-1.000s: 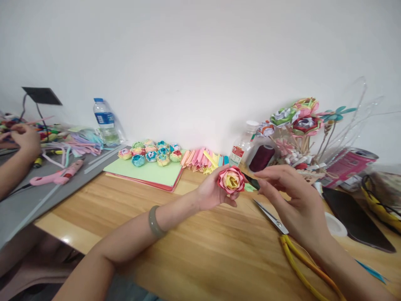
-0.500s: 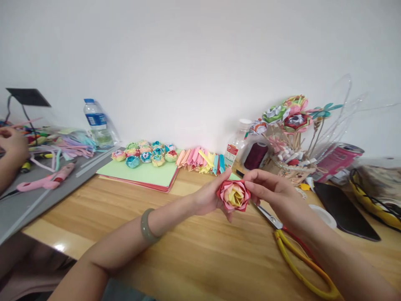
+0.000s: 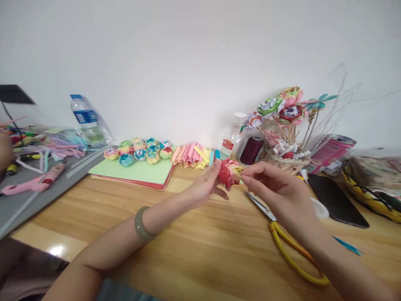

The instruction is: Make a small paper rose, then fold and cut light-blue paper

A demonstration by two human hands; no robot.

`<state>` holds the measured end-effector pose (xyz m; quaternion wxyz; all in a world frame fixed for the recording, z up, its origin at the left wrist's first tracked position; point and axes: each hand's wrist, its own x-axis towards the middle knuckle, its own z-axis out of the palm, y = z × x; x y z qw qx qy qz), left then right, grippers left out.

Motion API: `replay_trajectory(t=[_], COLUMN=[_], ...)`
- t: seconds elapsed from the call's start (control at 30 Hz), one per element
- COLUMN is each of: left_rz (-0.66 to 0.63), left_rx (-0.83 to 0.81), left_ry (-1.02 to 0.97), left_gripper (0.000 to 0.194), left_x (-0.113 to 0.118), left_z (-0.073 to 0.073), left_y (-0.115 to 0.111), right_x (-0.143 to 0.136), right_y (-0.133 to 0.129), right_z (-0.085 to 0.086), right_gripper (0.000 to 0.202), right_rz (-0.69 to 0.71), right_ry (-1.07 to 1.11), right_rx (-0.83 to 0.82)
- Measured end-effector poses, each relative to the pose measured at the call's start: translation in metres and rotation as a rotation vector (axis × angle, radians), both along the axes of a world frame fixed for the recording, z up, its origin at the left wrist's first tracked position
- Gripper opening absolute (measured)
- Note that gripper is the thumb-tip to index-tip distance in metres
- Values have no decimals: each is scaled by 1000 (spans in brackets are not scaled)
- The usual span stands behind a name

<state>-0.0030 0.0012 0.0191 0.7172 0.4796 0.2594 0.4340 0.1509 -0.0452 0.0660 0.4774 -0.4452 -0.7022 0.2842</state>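
Note:
A paper flower, red and pink outside with a yellow centre, is held above the wooden table between both hands, its opening facing right. My left hand grips its base from the left, thumb on top. The thumb and forefinger of my right hand pinch the yellow centre from the right. Scissors with yellow handles lie beneath my right hand. Several small paper flowers rest on stacked green and red paper. Beside them lie folded pink, yellow and blue paper pieces.
Behind stand a clear bottle, a maroon thread spool and a basket of paper flowers. A phone lies right. At left are a pink glue gun, a water bottle and another person's hand.
The flower has turned from facing the camera to facing right. My right fingers have moved from its outer edge to its centre. The view has shifted slightly, and blue strips now show beside my right forearm.

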Motion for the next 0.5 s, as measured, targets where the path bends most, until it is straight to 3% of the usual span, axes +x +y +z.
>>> replay_trajectory(t=[0.13,0.4,0.5], left_rz=[57,68,97], left_rx=[78,102,113], left_ry=[-103,-183,-204], left_gripper=[48,56,54], left_x=[0,0,1], left_z=[-1,3,4], left_y=[-1,-1,0], right_x=[2,4,6], right_y=[2,4,7], right_z=[-3,-4,-5], right_gripper=[9,11,10], right_rz=[-90,-137,-123], right_ry=[-157,-379,-372], right_rx=[143,522,524])
